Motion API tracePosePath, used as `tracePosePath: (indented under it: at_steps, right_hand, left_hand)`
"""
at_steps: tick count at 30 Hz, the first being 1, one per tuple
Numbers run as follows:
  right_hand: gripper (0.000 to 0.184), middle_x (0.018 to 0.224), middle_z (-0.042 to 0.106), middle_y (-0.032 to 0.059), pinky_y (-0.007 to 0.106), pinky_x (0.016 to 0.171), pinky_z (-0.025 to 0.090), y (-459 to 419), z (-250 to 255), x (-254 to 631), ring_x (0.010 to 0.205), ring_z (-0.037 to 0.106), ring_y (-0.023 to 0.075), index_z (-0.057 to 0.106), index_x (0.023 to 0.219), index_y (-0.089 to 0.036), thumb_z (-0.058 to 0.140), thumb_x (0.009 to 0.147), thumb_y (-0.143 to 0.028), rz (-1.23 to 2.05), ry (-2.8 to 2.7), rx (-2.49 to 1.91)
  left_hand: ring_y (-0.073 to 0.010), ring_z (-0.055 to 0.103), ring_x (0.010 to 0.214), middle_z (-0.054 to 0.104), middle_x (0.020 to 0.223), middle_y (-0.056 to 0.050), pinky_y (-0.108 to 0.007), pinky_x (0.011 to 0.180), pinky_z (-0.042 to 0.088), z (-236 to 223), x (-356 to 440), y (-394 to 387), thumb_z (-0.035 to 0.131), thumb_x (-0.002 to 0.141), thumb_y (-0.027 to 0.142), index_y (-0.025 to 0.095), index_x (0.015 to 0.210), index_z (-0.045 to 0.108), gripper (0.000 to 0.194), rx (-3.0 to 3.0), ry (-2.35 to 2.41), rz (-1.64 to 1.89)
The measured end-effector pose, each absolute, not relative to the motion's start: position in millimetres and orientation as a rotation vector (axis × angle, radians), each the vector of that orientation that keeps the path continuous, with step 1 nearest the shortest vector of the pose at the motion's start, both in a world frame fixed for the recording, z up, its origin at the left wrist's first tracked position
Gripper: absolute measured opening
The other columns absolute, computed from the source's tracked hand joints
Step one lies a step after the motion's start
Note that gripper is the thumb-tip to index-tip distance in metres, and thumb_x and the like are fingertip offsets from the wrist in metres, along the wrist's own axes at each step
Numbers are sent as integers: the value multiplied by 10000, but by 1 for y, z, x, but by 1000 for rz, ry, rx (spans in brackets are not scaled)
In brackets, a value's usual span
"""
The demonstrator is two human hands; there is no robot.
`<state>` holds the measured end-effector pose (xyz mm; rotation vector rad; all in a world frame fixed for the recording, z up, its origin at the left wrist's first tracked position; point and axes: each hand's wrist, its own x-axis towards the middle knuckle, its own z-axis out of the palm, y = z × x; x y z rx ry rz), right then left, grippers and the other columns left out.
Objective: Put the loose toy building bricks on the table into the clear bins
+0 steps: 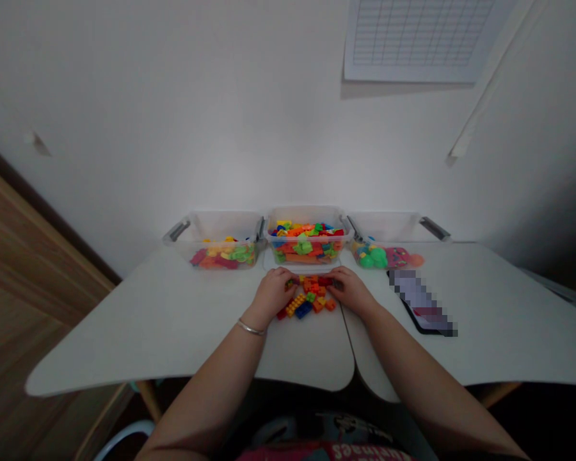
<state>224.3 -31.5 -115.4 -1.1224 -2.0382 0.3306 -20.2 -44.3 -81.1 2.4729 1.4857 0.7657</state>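
Note:
Both hands are at a small pile of plastic building blocks on the table. My left hand [273,292] is at the pile's left side, fingers and thumb curled around a block that is mostly hidden, with a bit of green showing. On the right side, my right hand [349,289] has its fingers bent around the end of a dark red block [325,281]. Between the hands lie orange blocks [310,286] and a small green block [310,297]. Nearer to me are a yellow studded block [296,304], a blue block [304,310] and a loose orange block [330,305].
Behind the pile stands a clear bin [310,240] full of mixed blocks. A second clear bin [225,225] is at its left, a third [388,225] with toy pieces at its right. A phone [420,304] lies right of my forearm. A seam [348,333] divides the white tabletop [196,326].

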Motion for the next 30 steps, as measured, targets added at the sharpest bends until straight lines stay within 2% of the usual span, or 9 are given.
tracePosePath:
  at_steps: [5, 15, 20, 25, 30]
  right_hand:
    - [311, 975, 702, 70, 411, 889, 526, -34, -114, 225, 944, 643, 226, 730, 1004, -214, 681, 720, -98, 313, -2053, -1154]
    - [135, 878, 670, 47, 338, 738, 513, -38, -112, 224, 796, 608, 189, 653, 887, -193, 627, 758, -166, 303, -2020, -1245]
    - [200, 837, 624, 41, 319, 634, 501, -40, -108, 219, 693, 575, 176, 588, 954, -197, 580, 754, -195, 206, -1820, -1213]
    - [271, 922, 613, 48, 348, 664, 515, -44, -95, 208, 664, 551, 162, 538, 1051, -219, 586, 787, -248, 75, -1612, -1117]
    - [270, 1010, 603, 68, 329, 660, 514, -43, -65, 196, 693, 532, 156, 518, 1074, -222, 576, 812, -250, -7, -1447, -1031]
  left_hand:
    - [-210, 626, 961, 695, 989, -83, -362, 931, 498, -81, -20, -44, 631, 811, 162, 180, 950, 725, 168, 2471, 1500, 754]
    - [-211, 625, 981, 697, 1003, -82, -365, 943, 495, -80, -21, -45, 624, 822, 163, 177, 969, 719, 175, 2461, 1489, 754]
    - [-214, 625, 969, 698, 986, -86, -366, 928, 499, -81, -21, -45, 622, 823, 170, 175, 963, 722, 172, 2459, 1498, 762]
    - [-211, 622, 964, 696, 987, -80, -360, 927, 497, -82, -22, -44, 629, 813, 179, 188, 962, 726, 178, 2468, 1493, 744]
    - [-218, 617, 968, 697, 999, -83, -364, 929, 492, -82, -22, -46, 626, 806, 170, 181, 966, 726, 189, 2463, 1502, 751]
